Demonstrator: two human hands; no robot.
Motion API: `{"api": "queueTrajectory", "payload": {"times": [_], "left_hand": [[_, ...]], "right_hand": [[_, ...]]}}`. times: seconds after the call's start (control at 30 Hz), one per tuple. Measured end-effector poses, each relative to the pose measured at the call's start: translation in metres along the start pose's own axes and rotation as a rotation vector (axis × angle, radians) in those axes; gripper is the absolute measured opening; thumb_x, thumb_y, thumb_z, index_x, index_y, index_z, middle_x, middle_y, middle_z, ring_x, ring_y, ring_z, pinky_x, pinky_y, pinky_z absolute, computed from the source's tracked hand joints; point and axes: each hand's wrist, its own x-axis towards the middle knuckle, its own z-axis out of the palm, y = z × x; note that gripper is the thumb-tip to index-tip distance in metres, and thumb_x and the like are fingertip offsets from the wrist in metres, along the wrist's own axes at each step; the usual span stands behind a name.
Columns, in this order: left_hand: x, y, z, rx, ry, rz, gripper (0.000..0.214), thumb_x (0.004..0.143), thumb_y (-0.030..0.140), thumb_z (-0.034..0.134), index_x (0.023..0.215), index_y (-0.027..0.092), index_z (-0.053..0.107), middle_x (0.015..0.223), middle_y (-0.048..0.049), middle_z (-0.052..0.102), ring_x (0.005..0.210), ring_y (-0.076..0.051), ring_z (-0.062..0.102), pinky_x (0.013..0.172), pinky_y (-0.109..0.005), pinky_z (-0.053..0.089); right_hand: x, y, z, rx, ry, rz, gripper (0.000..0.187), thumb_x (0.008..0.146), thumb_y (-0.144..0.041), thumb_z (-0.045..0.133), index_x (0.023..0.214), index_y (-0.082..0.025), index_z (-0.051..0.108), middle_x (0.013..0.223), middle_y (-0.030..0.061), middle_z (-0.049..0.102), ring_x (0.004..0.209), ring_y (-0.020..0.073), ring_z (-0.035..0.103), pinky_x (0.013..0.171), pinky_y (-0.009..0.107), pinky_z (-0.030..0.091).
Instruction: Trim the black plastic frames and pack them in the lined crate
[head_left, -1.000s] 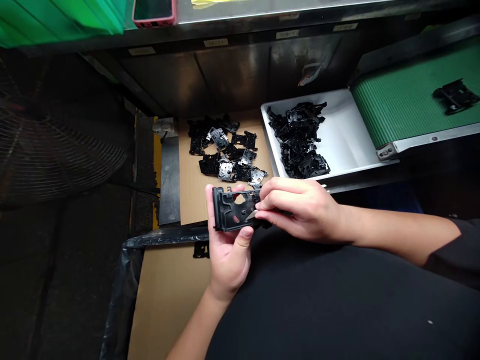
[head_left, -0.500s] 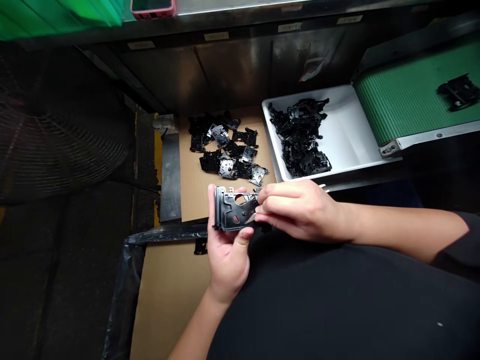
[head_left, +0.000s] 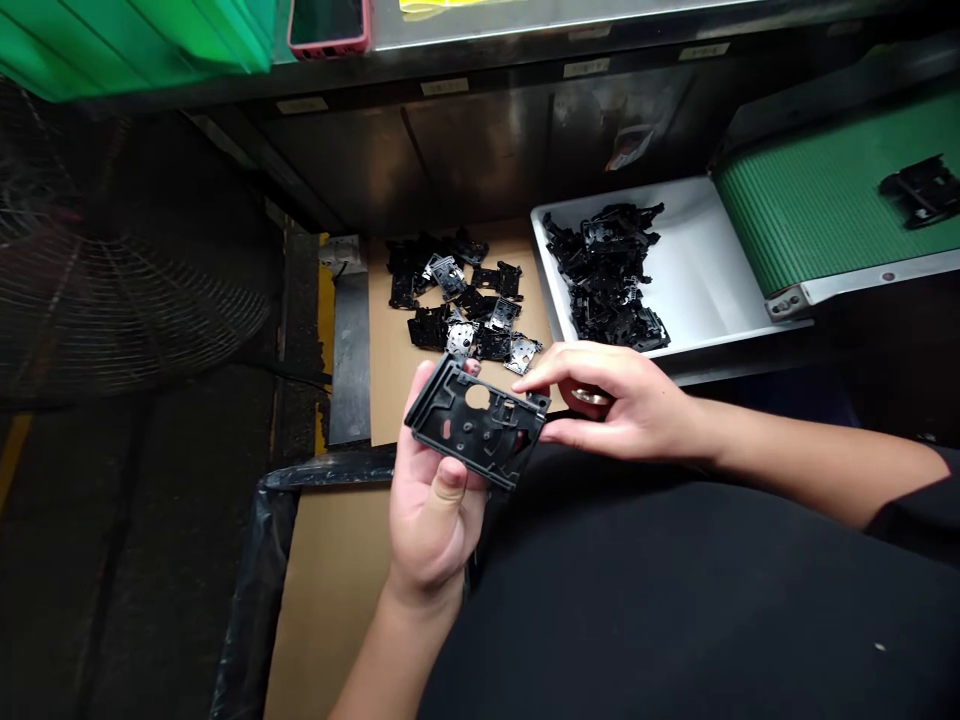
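Observation:
My left hand (head_left: 435, 500) holds a black moulded plastic frame (head_left: 469, 440), with the thumb along its near edge and the fingers beneath and behind it. The frame is flat and tilted, with a round hole, smaller slots and a thick ridge at its left end. My right hand (head_left: 622, 405) is at the frame's right end, index fingertip and thumb by its corner. Tucked in the curled fingers of that hand is a small shiny metal tool (head_left: 590, 397), mostly hidden; its kind does not show.
Several similar black parts (head_left: 457, 300) lie on a cardboard sheet (head_left: 386, 400). A white tray (head_left: 705, 260) holds a heap of more, beside a green conveyor belt (head_left: 817, 190) carrying one black part (head_left: 922, 190). A fan (head_left: 112, 270) stands left; a phone (head_left: 328, 25) lies on the ledge.
The frame has turned and tilted in my left hand, showing its face more fully. My right hand has opened out from a pinch; the pointed metal tip at the frame no longer shows there.

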Motion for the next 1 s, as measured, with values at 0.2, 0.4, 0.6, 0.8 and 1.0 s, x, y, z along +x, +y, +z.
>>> {"api": "queueTrajectory", "payload": {"times": [0.2,0.4,0.6,0.8,1.0], "left_hand": [[0.002,0.0,-0.008,0.17,-0.062,0.085,0.122,0.061,0.056,0.1,0.166,0.045,0.038,0.173,-0.0091,0.044,0.15,-0.041,0.055,0.12,-0.055,0.053],[0.007,0.002,-0.022,0.346,-0.128,0.214,0.11,0.071,0.037,0.099,0.165,0.043,0.041,0.179,-0.0105,0.031,0.141,-0.038,0.064,0.113,-0.045,0.06],[-0.001,0.007,-0.017,0.312,-0.086,0.255,0.112,0.065,0.037,0.102,0.161,0.046,0.046,0.174,-0.005,0.041,0.144,-0.037,0.061,0.106,-0.043,0.065],[-0.002,0.005,-0.022,0.343,-0.091,0.32,0.119,0.06,0.027,0.104,0.161,0.048,0.045,0.17,-0.0002,0.046,0.147,-0.029,0.058,0.107,-0.035,0.064],[0.0,0.015,-0.015,0.376,0.01,0.314,0.109,0.07,0.034,0.098,0.162,0.052,0.041,0.167,0.0056,0.046,0.163,-0.031,0.035,0.13,-0.044,0.042]], "right_hand": [[-0.001,0.001,0.012,0.053,0.088,-0.057,0.027,0.091,-0.025,0.086,0.11,-0.014,0.07,0.101,0.0075,0.071,0.089,0.0156,0.066,0.076,0.029,0.057],[0.006,-0.001,0.007,0.142,-0.03,-0.18,0.027,0.09,-0.028,0.088,0.106,-0.015,0.07,0.096,0.0066,0.072,0.093,0.0178,0.067,0.083,0.034,0.058],[0.014,0.002,0.002,0.297,0.073,-0.085,0.036,0.093,-0.034,0.085,0.121,-0.018,0.069,0.105,0.003,0.063,0.067,0.0061,0.05,0.054,0.019,0.043],[0.025,0.01,0.001,0.188,0.018,-0.071,0.049,0.097,-0.035,0.079,0.142,-0.024,0.064,0.111,0.002,0.061,0.06,0.0032,0.033,0.052,0.018,0.039],[0.016,0.005,0.001,0.138,0.07,-0.123,0.043,0.094,-0.037,0.083,0.131,-0.019,0.07,0.108,0.006,0.067,0.073,0.0092,0.053,0.057,0.021,0.048]]}}
